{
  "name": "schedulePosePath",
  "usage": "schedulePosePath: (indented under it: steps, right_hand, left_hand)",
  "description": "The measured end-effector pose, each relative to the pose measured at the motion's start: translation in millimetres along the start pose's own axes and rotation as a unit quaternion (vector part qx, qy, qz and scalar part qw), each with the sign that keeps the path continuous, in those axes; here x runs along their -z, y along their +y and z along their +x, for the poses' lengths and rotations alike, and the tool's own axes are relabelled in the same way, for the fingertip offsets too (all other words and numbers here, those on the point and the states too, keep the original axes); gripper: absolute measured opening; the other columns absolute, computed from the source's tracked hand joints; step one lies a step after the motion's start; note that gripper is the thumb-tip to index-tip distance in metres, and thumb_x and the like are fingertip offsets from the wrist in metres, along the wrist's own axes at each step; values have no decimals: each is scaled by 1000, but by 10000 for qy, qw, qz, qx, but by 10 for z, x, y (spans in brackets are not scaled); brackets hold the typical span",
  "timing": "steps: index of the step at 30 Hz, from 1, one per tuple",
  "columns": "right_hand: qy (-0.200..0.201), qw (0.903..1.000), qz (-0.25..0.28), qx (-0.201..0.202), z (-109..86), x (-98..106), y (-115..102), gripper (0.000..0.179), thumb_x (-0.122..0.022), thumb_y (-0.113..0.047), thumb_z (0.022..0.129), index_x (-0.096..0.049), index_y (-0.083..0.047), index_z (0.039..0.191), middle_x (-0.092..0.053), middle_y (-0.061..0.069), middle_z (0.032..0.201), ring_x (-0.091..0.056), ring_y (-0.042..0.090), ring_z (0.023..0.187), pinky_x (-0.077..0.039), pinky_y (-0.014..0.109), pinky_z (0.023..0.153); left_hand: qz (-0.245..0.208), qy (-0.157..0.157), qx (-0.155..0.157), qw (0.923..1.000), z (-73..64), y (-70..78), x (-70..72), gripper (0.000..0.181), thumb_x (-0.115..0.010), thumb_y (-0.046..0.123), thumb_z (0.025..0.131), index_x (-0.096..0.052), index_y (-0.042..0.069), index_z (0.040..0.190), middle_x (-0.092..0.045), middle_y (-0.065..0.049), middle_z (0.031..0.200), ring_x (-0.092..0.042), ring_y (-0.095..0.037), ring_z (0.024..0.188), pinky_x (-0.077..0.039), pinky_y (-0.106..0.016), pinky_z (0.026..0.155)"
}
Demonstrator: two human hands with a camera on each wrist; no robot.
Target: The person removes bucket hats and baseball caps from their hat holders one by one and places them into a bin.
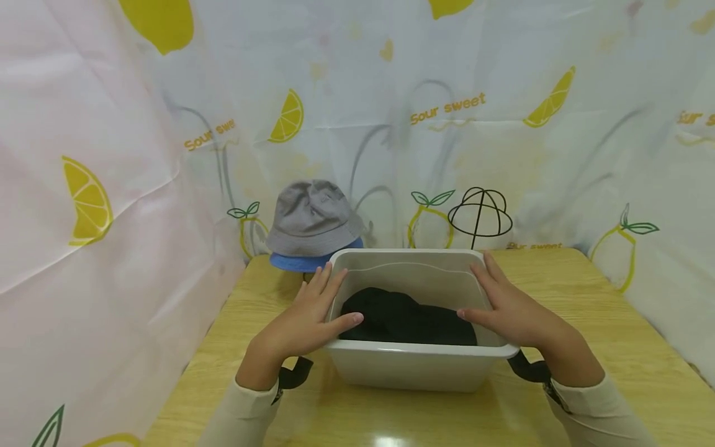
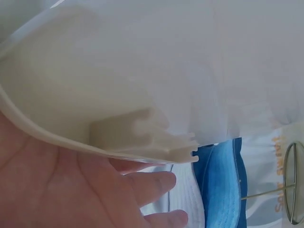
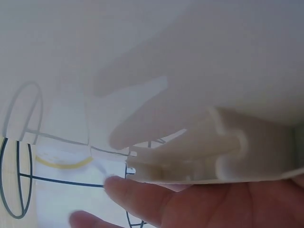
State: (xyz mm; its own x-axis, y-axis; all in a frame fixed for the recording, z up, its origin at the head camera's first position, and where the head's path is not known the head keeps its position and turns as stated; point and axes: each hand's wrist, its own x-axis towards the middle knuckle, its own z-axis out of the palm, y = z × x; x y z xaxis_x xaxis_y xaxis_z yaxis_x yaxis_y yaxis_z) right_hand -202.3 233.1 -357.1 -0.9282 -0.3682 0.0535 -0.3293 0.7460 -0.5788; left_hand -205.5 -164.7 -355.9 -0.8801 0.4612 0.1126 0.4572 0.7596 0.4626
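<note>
A pale plastic bin [image 1: 408,366] stands on the table, dark cloth [image 1: 408,316] lying inside; its kind cannot be told. My left hand [image 1: 307,316] rests on the bin's left rim, fingers straight along it and thumb over the near corner. On the opposite rim lies my right hand [image 1: 508,307], fingers likewise extended, thumb pointing in over the cloth. The left wrist view shows my left palm [image 2: 61,185] against the rim, above a moulded handle ledge [image 2: 142,135]. In the right wrist view, my right fingers [image 3: 147,199] stretch along the rim.
Behind the bin at left, a grey bucket hat [image 1: 313,214] sits over a blue hat [image 1: 296,263] on a stand mostly hidden. A black wire hat stand [image 1: 479,214] rises at back right, its base hidden. Lemon-print curtain [image 1: 357,81] encloses the wooden table [image 1: 592,310].
</note>
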Motion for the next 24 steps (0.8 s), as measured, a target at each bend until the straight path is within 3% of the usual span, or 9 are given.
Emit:
schedulePosePath:
  steps: [6, 15, 24]
  right_hand:
    - [17, 10000, -84, 37, -9, 11, -17, 105, -63, -56, 99, 1, -9, 167, 24, 13, 171, -2, 53, 156, -20, 76, 115]
    - [-55, 10000, 11, -71, -9, 16, -10, 114, -67, -63, 94, 5, -13, 167, 26, 11, 170, -3, 54, 156, -22, 76, 114]
    - [-49, 9999, 95, -57, -22, 17, -31, 113, -68, -60, 94, 5, -15, 168, 25, 13, 170, -2, 55, 155, -21, 77, 113]
  left_hand:
    - [62, 64, -191, 9998, 78, -20, 67, 96, -57, 70, 95, -18, 21, 168, -4, -14, 175, -4, -37, 161, -5, -68, 124]
    - [1008, 253, -333, 9940, 311, -21, 276, 101, -54, 76, 93, -22, 15, 167, -16, -19, 172, -21, -36, 159, -13, -70, 123]
    - [1714, 201, -434, 9840, 428, 72, 430, 98, -56, 70, 96, -22, 11, 166, -13, -23, 172, -20, -38, 158, -12, -70, 123]
